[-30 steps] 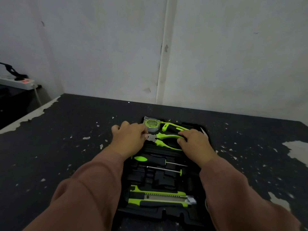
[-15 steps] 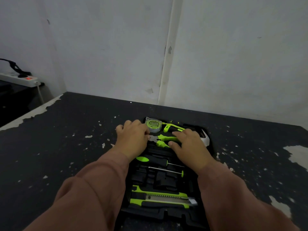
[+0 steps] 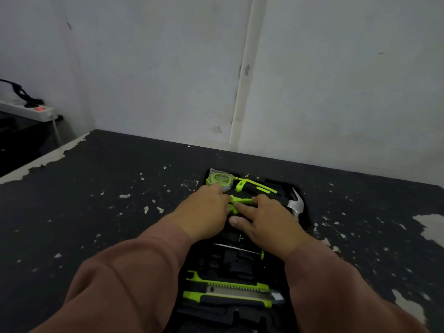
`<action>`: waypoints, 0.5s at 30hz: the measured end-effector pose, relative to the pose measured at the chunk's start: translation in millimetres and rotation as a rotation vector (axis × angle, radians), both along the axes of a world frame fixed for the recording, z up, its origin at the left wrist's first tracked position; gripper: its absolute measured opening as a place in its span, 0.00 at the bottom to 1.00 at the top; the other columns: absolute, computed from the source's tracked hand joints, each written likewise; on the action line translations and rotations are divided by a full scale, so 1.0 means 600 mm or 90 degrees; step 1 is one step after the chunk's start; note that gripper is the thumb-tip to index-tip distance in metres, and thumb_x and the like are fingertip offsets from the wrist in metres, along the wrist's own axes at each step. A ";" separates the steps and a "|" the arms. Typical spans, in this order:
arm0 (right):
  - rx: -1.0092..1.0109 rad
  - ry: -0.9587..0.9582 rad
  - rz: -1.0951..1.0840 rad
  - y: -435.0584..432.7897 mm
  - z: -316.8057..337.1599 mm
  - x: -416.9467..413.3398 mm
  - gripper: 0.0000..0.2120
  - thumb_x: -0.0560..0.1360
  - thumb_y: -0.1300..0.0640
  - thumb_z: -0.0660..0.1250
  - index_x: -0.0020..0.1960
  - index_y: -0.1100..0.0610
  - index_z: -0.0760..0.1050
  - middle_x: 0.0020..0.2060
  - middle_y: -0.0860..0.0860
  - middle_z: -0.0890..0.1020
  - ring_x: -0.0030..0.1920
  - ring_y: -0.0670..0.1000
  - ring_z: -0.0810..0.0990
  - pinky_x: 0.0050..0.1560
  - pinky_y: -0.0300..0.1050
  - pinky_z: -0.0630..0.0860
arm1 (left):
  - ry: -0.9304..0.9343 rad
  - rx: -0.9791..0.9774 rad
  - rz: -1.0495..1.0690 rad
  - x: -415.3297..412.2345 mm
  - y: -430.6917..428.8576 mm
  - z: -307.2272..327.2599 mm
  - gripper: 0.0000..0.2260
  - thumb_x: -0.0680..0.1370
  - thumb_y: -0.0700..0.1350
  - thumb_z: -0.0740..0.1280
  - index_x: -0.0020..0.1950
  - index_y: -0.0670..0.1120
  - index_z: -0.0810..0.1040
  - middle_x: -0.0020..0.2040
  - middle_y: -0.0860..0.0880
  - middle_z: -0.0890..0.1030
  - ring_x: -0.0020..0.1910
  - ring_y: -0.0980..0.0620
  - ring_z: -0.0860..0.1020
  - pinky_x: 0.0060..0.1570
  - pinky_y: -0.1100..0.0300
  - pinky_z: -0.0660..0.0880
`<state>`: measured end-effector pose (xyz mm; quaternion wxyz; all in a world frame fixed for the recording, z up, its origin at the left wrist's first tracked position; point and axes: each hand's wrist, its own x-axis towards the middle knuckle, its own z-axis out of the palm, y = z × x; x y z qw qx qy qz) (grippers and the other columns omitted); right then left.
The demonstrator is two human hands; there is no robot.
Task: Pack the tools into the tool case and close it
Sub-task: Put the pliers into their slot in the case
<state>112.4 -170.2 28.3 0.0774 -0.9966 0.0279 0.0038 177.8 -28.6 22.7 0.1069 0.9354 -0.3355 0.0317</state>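
- Left hand (image 3: 204, 212): lay palm down over the upper left part of the tool case (image 3: 240, 316), fingers flat on the pliers (image 3: 240, 200); whether they gripped the tool could not be told.
- Right hand (image 3: 266, 222): palm down beside the left, fingers spread and pressing on the green pliers handles, not curled round anything.
- Pliers: in the case, mostly hidden under both hands.
- Tape measure (image 3: 219, 180): at the case's far left corner, just beyond the left fingertips.
- Hammer (image 3: 294, 203): along the case's far edge, steel head at its right side.
- Screwdriver (image 3: 240, 248): thin shaft across the case's middle.
- Utility knife (image 3: 230, 290): across the case's near end.
- Case: open, flat on the dark table (image 3: 96, 200).
- Power strip (image 3: 26, 111): well left of the case.
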 end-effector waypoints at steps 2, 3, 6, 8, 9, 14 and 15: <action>-0.026 0.039 0.007 0.003 0.006 -0.003 0.28 0.74 0.34 0.52 0.71 0.43 0.60 0.69 0.54 0.64 0.69 0.56 0.63 0.65 0.50 0.65 | 0.009 -0.001 0.008 -0.002 0.000 0.002 0.16 0.80 0.49 0.55 0.64 0.48 0.73 0.59 0.45 0.71 0.58 0.44 0.71 0.54 0.51 0.71; -0.042 0.059 0.013 0.004 0.009 -0.005 0.28 0.75 0.34 0.51 0.72 0.43 0.59 0.70 0.54 0.63 0.70 0.57 0.62 0.66 0.51 0.64 | 0.018 0.000 0.012 -0.002 0.000 0.003 0.16 0.80 0.50 0.55 0.65 0.48 0.73 0.60 0.45 0.71 0.59 0.44 0.70 0.54 0.51 0.71; -0.087 0.099 0.028 0.005 0.017 -0.005 0.29 0.75 0.34 0.49 0.72 0.43 0.57 0.71 0.56 0.62 0.70 0.57 0.63 0.67 0.52 0.62 | 0.054 0.008 0.020 -0.002 -0.002 0.009 0.17 0.80 0.51 0.54 0.67 0.50 0.72 0.65 0.47 0.69 0.62 0.45 0.69 0.57 0.51 0.69; -0.104 0.117 0.034 0.005 0.021 -0.002 0.29 0.74 0.33 0.49 0.72 0.43 0.58 0.70 0.56 0.64 0.69 0.57 0.65 0.67 0.53 0.63 | 0.073 0.016 0.024 -0.002 -0.002 0.011 0.17 0.79 0.51 0.54 0.66 0.51 0.73 0.66 0.47 0.69 0.63 0.45 0.70 0.57 0.52 0.69; -0.106 0.122 0.036 0.005 0.023 -0.002 0.29 0.74 0.33 0.49 0.72 0.43 0.58 0.70 0.55 0.64 0.68 0.58 0.65 0.67 0.53 0.62 | 0.077 0.018 0.024 -0.001 -0.002 0.010 0.17 0.79 0.51 0.54 0.66 0.51 0.73 0.65 0.46 0.69 0.63 0.44 0.70 0.57 0.51 0.69; -0.010 0.124 0.027 -0.001 0.009 -0.008 0.30 0.74 0.33 0.51 0.73 0.43 0.56 0.75 0.55 0.55 0.75 0.57 0.54 0.74 0.54 0.49 | 0.080 0.006 0.022 -0.003 0.002 -0.001 0.19 0.80 0.53 0.53 0.69 0.51 0.70 0.62 0.45 0.69 0.61 0.45 0.68 0.60 0.50 0.69; 0.012 0.115 0.024 -0.002 0.006 -0.009 0.29 0.74 0.34 0.51 0.72 0.43 0.57 0.76 0.54 0.54 0.75 0.55 0.53 0.74 0.55 0.47 | 0.076 0.001 0.017 -0.003 0.003 -0.004 0.19 0.80 0.53 0.53 0.68 0.50 0.70 0.61 0.45 0.69 0.61 0.45 0.68 0.59 0.50 0.69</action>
